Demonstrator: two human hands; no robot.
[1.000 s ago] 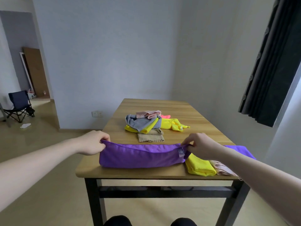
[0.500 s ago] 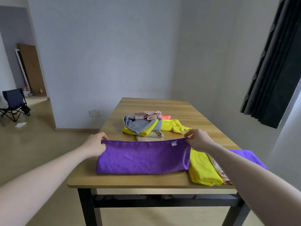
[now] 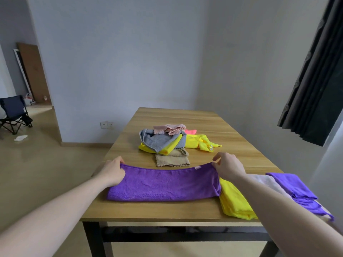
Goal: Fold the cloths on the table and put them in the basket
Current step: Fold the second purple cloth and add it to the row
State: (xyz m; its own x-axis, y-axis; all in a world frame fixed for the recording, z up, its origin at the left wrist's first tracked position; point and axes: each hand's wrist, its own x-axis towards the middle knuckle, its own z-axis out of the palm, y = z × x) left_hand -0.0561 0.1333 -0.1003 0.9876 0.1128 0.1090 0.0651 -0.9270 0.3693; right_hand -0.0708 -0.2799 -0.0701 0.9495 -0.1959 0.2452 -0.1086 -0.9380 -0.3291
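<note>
1. The purple cloth (image 3: 163, 184) lies across the near part of the worktop (image 3: 232, 143), folded into a long band with a rounded fold along its near edge and a plain hemmed far edge that sags slightly in the middle. Its weave is fine and fuzzy, and a small pale tag sits on the far edge near the right corner.
2. The left hand (image 3: 113, 172) pinches the cloth's far left corner, fingers curled over the hem.
3. The right hand (image 3: 229, 168) pinches the far right corner, thumb and fingers closed on the fabric.
4. Just beside the cloth's right end lies a folded yellow cloth (image 3: 235, 203), touching it; further right are a pale pink cloth (image 3: 263, 179) and a second purple cloth (image 3: 295, 188) laid over it, at the worktop's right edge.
5. Beyond the held cloth, in the middle of the worktop, is a loose heap: a tan cloth (image 3: 172, 160) nearest, a grey cloth (image 3: 159, 140) over a yellow one, a pink cloth (image 3: 169, 128) on top, and a crumpled yellow cloth (image 3: 200, 142) to the right.
6. A dark curtain (image 3: 319, 80) hangs at right; a folding chair (image 3: 14, 114) stands on the floor far left.
</note>
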